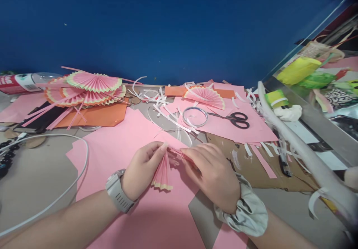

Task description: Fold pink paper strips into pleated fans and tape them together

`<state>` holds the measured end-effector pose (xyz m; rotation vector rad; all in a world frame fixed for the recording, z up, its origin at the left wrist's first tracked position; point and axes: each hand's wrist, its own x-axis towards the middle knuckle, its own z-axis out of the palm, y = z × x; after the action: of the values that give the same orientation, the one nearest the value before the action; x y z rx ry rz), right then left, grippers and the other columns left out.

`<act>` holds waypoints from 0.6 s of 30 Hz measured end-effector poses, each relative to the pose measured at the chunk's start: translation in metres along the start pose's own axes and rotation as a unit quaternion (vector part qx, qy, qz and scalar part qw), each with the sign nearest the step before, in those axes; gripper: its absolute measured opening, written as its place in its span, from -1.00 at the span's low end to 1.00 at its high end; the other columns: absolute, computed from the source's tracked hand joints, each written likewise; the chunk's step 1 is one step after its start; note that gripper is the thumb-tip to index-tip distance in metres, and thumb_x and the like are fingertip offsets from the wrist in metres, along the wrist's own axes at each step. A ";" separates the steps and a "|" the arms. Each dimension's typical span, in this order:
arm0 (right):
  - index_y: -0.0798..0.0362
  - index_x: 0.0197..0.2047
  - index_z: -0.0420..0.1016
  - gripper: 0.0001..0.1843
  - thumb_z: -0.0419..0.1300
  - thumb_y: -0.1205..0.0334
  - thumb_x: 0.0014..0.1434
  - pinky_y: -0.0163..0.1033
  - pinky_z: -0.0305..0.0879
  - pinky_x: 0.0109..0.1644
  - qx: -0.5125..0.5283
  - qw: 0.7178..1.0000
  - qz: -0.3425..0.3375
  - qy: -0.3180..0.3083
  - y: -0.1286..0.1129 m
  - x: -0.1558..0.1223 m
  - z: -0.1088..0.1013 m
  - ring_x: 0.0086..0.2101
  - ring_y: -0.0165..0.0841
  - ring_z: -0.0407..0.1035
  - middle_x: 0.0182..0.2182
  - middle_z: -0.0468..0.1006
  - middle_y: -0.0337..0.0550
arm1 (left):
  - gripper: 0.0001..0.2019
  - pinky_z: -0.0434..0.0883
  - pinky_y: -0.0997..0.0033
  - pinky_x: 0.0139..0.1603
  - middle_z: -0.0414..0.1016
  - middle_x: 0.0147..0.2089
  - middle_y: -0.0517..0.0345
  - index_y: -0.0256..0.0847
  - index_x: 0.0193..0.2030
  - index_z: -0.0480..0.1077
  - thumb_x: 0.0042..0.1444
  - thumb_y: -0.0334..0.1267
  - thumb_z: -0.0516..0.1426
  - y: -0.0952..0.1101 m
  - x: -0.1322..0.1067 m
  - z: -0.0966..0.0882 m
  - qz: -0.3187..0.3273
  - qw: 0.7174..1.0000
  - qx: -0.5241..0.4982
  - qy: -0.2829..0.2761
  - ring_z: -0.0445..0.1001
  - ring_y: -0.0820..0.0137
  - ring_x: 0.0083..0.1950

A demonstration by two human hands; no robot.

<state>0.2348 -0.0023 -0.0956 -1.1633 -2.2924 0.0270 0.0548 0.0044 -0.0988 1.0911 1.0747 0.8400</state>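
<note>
Between my hands is a pleated pink paper fan (163, 172) with a pale yellow edge hanging downward. My left hand (145, 167), with a grey watch on the wrist, pinches the fan near its gathered top. My right hand (211, 172), a pale scrunchie around its wrist, is closed on folded pink pleats at the right, which look like part of the same fan. Its fingertips are partly hidden. Large pink paper sheets (106, 159) lie under both hands.
Finished fans (93, 83) are piled at the back left beside a bottle (21, 83). Another fan (205, 96), a tape roll (195, 117), black-handled scissors (239, 120) and paper strips lie behind my hands. A cutter (284, 165) rests on cardboard (260, 174). A white cable (86, 155) loops at left.
</note>
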 end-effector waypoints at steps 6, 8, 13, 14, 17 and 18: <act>0.13 -0.30 0.40 -0.90 0.06 0.40 0.17 -0.22 0.15 -0.31 -0.013 1.000 -0.019 -0.007 -0.001 -0.005 0.011 -0.44 -0.38 0.23 -0.50 0.44 -0.18 | -0.73 0.39 0.44 -0.28 0.48 -0.38 0.15 -0.25 -0.30 0.39 0.16 -0.07 0.04 -0.007 0.003 0.003 0.018 0.999 0.027 0.011 0.45 0.43 -0.36; 0.14 -0.28 0.40 -0.89 0.06 0.42 0.16 -0.20 0.16 -0.29 -0.013 0.999 -0.032 -0.008 -0.001 -0.005 0.013 -0.42 -0.37 0.24 -0.47 0.46 -0.17 | -0.74 0.36 0.49 -0.30 0.46 -0.40 0.17 -0.25 -0.31 0.40 0.15 -0.08 0.06 -0.006 0.004 0.003 0.022 0.999 0.031 0.027 0.43 0.45 -0.36; 0.17 -0.12 0.38 -0.81 0.09 0.36 0.17 -0.19 0.23 -0.16 0.030 0.999 0.004 -0.021 -0.003 -0.003 0.011 -0.31 -0.34 0.30 -0.34 0.50 -0.13 | -0.76 0.35 0.52 -0.35 0.43 -0.46 0.21 -0.25 -0.32 0.39 0.14 -0.09 0.08 -0.005 0.007 0.002 0.002 0.997 -0.064 0.043 0.40 0.49 -0.42; 0.16 -0.05 0.36 -0.75 0.10 0.34 0.17 -0.20 0.24 -0.11 0.048 0.998 0.022 -0.022 -0.003 -0.002 0.011 -0.26 -0.35 0.32 -0.27 0.51 -0.13 | -0.76 0.36 0.51 -0.37 0.42 -0.49 0.23 -0.24 -0.33 0.38 0.14 -0.09 0.08 -0.005 0.008 0.002 -0.005 0.995 -0.092 0.048 0.40 0.49 -0.44; 0.12 0.01 0.32 -0.69 0.10 0.33 0.18 -0.27 0.23 -0.02 0.081 0.994 0.068 -0.026 -0.003 -0.002 0.011 -0.16 -0.40 0.34 -0.16 0.51 -0.17 | -0.77 0.37 0.51 -0.37 0.44 -0.49 0.22 -0.24 -0.34 0.35 0.13 -0.09 0.08 -0.005 0.010 0.000 -0.007 0.986 -0.145 0.081 0.42 0.49 -0.45; 0.11 -0.01 0.33 -0.71 0.09 0.33 0.18 -0.28 0.23 -0.02 0.085 0.993 0.073 -0.027 -0.003 -0.003 0.011 -0.15 -0.40 0.34 -0.16 0.51 -0.19 | -0.76 0.38 0.51 -0.35 0.47 -0.44 0.20 -0.25 -0.34 0.35 0.13 -0.10 0.09 -0.006 0.010 0.000 -0.004 0.984 -0.155 0.093 0.43 0.48 -0.42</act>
<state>0.2285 -0.0038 -0.1053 -1.2507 -2.1980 0.3057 0.0573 0.0125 -0.1070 0.7573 1.0587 1.0792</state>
